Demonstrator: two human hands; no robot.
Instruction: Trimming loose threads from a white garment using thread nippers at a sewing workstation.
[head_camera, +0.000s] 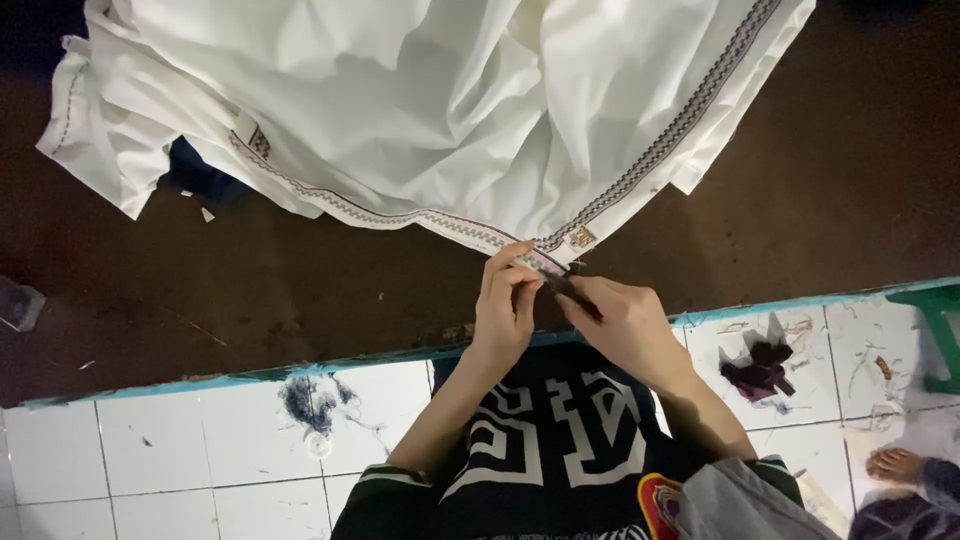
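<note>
Head view shows one white garment (430, 100) spread on the dark worktop (250, 290), its patterned trim edge (470, 229) pinched closed in the left hand (505, 305) at the near corner, while the right hand (625, 325), just beside it, grips one small dark tool (572, 290) touching that trim.

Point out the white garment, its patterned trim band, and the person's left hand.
white garment (430, 90), head view, on the folded cloth body.
patterned trim band (660, 150), head view, on the right-hand strip.
left hand (505, 300), head view, on the back of the hand.
</note>
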